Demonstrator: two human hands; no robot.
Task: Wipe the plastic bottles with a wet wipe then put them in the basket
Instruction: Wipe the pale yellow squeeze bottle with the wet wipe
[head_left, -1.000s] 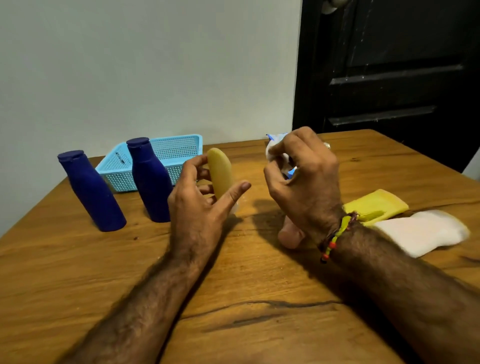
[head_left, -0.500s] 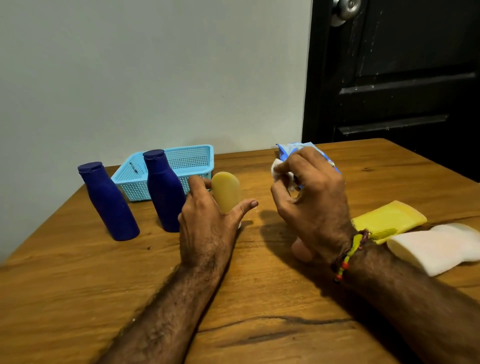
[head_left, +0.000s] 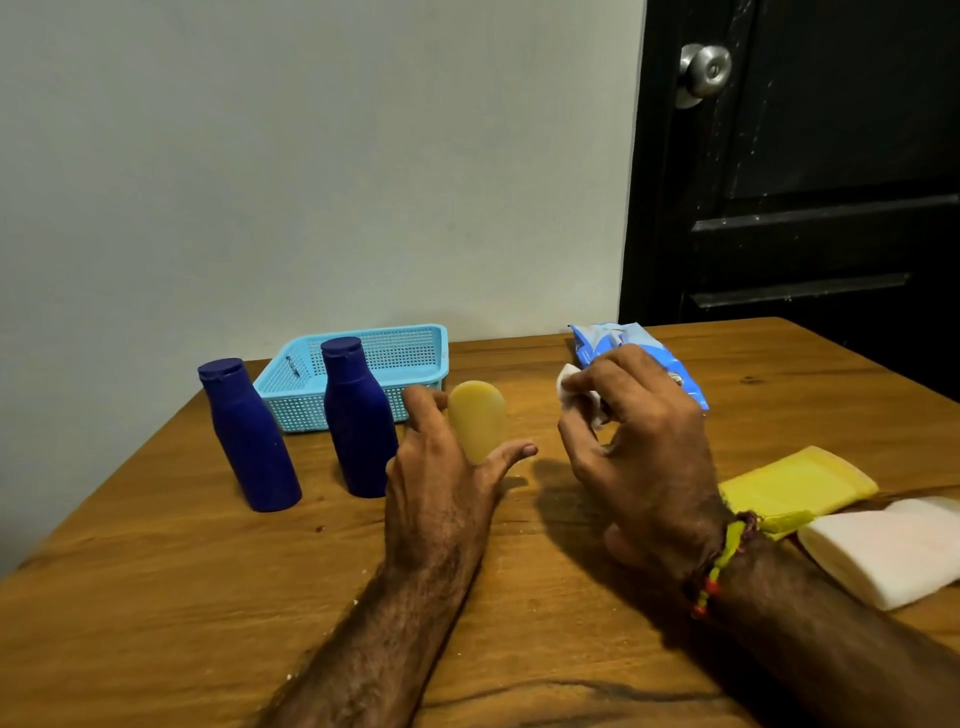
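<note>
My left hand (head_left: 441, 483) holds a small tan plastic bottle (head_left: 479, 423) upright between thumb and fingers, just above the table near its middle. My right hand (head_left: 641, 452) is beside it on the right, a short gap apart, with a crumpled white wet wipe (head_left: 571, 387) pinched in its fingertips. Two dark blue bottles (head_left: 249, 436) (head_left: 357, 415) stand upright to the left. The light blue mesh basket (head_left: 400, 353) sits behind them by the wall, and nothing shows inside it.
A blue wipe packet (head_left: 618, 340) lies behind my right hand. A yellow bottle (head_left: 795, 483) and a white bottle (head_left: 883, 551) lie flat at the right of the wooden table (head_left: 156, 597). A dark door (head_left: 805, 182) stands behind the table's right side.
My left hand has lowered the tan bottle toward the table and turned it more upright. My right hand still holds the wipe. The view has tilted upward.
</note>
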